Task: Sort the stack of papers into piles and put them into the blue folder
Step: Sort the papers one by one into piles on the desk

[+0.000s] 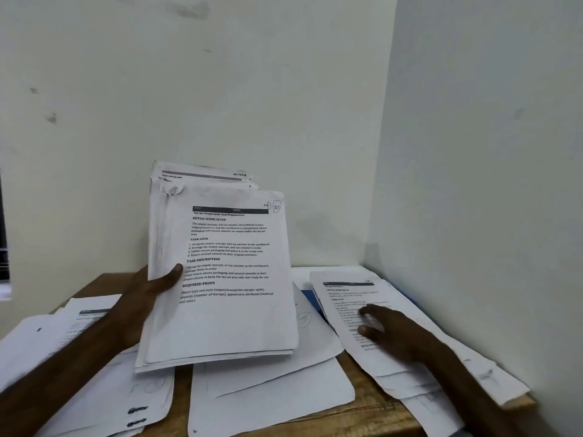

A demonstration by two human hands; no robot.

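The stack of papers [227, 279] is gripped upright by the left hand [148, 294], thumb pressed across the front sheet. The right hand [388, 329] is laid flat, fingers loosely spread, on the right pile [347, 288]. Sorting is judged to be midway: the front sheet must next be read and dealt to its matching pile. The blue folder [310, 301] is glimpsed beneath the right pile, on the table [378, 408].

It looks like a plain office or study corner: a wooden desk [375, 411] set where two bare, scuffed white walls [252, 89] meet, strewn with printed sheets [268, 389].
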